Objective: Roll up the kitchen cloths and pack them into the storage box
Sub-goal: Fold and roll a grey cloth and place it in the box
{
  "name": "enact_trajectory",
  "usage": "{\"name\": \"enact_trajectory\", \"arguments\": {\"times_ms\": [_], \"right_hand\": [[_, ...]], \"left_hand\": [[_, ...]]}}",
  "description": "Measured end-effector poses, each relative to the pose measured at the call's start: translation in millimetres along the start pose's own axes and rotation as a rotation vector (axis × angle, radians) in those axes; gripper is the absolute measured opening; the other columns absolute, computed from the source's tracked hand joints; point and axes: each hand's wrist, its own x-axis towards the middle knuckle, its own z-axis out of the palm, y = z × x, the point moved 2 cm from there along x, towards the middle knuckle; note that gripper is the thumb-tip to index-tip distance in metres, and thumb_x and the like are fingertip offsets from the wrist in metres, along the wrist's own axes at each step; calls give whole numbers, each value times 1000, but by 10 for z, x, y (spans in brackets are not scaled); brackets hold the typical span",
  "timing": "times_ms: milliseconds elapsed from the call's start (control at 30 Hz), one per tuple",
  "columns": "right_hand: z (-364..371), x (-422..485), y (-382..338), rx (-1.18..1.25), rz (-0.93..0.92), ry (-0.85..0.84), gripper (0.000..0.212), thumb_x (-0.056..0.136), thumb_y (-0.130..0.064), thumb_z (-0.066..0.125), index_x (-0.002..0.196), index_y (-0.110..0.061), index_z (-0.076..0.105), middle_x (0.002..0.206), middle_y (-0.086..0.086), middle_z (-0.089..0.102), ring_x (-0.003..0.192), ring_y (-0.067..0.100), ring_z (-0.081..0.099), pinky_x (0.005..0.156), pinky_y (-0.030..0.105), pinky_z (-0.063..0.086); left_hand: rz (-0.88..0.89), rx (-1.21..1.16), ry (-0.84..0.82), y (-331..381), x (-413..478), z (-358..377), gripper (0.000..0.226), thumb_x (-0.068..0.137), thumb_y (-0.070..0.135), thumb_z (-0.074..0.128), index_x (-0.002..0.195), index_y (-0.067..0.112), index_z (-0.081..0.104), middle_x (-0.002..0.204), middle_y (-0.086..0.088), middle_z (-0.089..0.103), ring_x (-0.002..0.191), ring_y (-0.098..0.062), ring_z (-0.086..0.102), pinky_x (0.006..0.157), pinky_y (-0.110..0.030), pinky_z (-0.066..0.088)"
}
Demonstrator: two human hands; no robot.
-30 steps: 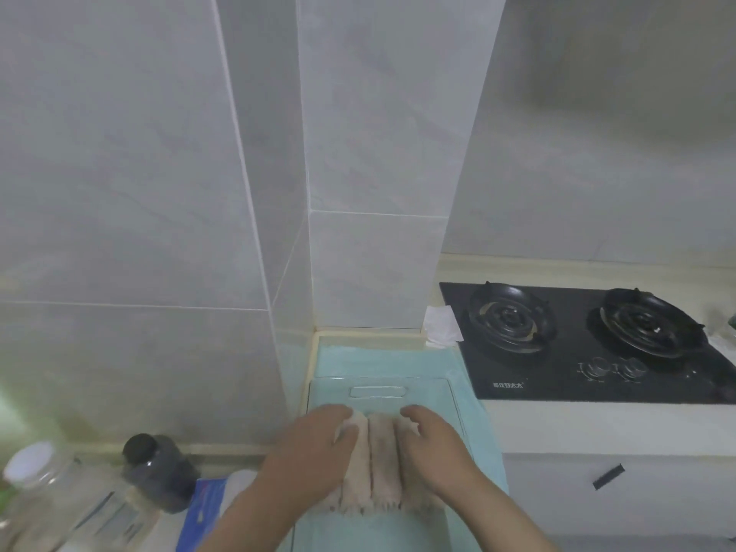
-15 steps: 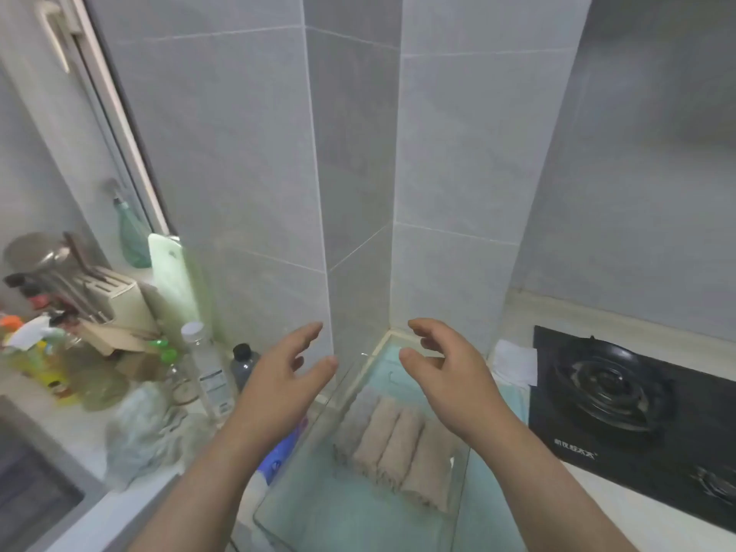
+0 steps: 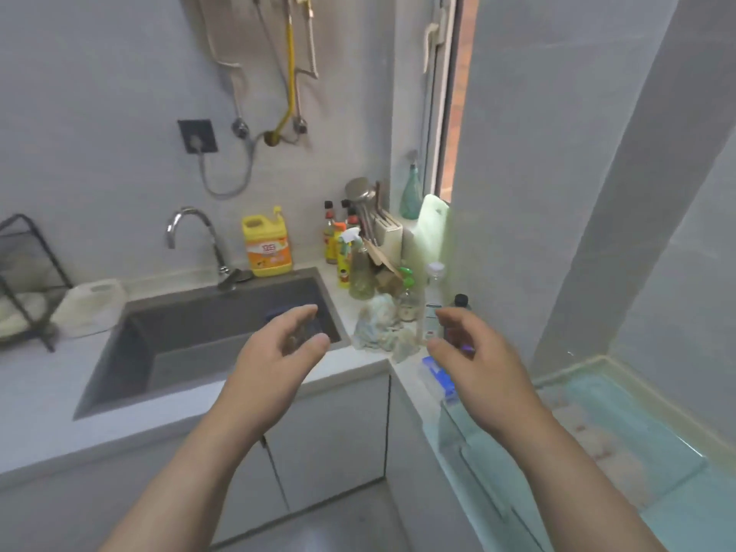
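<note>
Step, judged: fetching the next cloth. Left hand [image 3: 275,364] and right hand [image 3: 482,368] hover empty, fingers loosely curled. Crumpled cloth [image 3: 382,327] lies on the bench [image 3: 40,396] beside the sink [image 3: 179,336]; storage box [image 3: 454,428] sits lower right, contents blurred. Next: grasp cloth, spread it for rolling.

sink [image 3: 223,312] lies open at left; bottles [image 3: 360,272] and a crumpled cloth [image 3: 378,324] crowd the counter corner

The storage box [image 3: 454,432] loses its outline toward the lower right, and the cloths [image 3: 589,436] inside are only a pale blur. The right hand [image 3: 484,370] covers part of a blue packet [image 3: 436,372], and the left edge cuts off the rack [image 3: 24,280].
</note>
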Motion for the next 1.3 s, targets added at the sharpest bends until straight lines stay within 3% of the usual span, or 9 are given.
{"name": "enact_trajectory", "arguments": {"times_ms": [133,233,333,433,567,700,900,1200,1300], "right_hand": [[893,-21,-512,38,-114,-194,36,89,-26,61,124,-32,55,122,-16,55,116,4,51,94,24,40],[1655,-120,-943,21,-214,-355,40,90,-31,59,129,-34,51,125,-17,53,118,3,49,102,30,41],[2425,-278,-1374,12,-301,-488,42,90,-33,58,130,-36,49,128,-18,52,119,3,48,99,27,39],[3173,-491,-1755,3,-340,-595,44,90,-34,58,133,-36,47,125,-19,49,120,3,47,96,25,37],[4059,-760,-2145,31,-362,-688,44,89,-34,58,132,-37,47,128,-19,49,122,4,46,98,27,38],[4775,-936,-2416,80,-326,-760,42,90,-33,58,130,-40,48,128,-19,49,118,7,50,92,26,38],[5568,-890,-2547,56,-297,-870,42,91,-35,56,130,-42,46,126,-22,46,118,7,49,91,24,37],[6872,-21,-2834,116,-317,-946,40,91,-34,58,127,-43,47,126,-20,48,117,7,50,92,25,39],[7253,302,-2973,133,-328,-963,39,90,-33,59,126,-42,48,119,-21,48,114,8,52,89,25,40]], "left_hand": [[-50,-20,216,-277,-366,-945,37,78,45,63,114,45,55,125,21,57,122,-2,50,105,-31,40],[-105,0,386,-553,-676,-1688,32,88,27,65,118,36,56,124,14,58,119,-3,52,103,-28,39],[-180,44,541,-869,-1053,-2501,37,84,32,68,120,33,55,126,12,57,120,-7,50,102,-28,38],[-271,53,666,-1217,-1488,-3329,33,89,19,66,118,29,55,124,8,57,121,-10,50,107,-33,38],[-337,75,805,-1561,-1929,-4175,34,89,15,65,121,22,58,126,3,59,121,-13,52,99,-27,39],[-356,98,849,-1803,-2078,-4735,33,90,7,61,121,17,59,121,2,60,118,-12,53,105,-29,36],[-416,62,916,-2287,-1991,-5266,27,87,19,68,103,40,59,120,6,62,118,-15,55,107,-36,38],[-492,49,1005,-2989,-1104,-6016,24,90,18,63,103,38,61,122,8,61,117,-13,54,101,-31,39],[-509,67,1038,-3135,-812,-6285,23,91,15,62,111,26,63,121,4,62,116,-15,55,100,-29,38]]}}
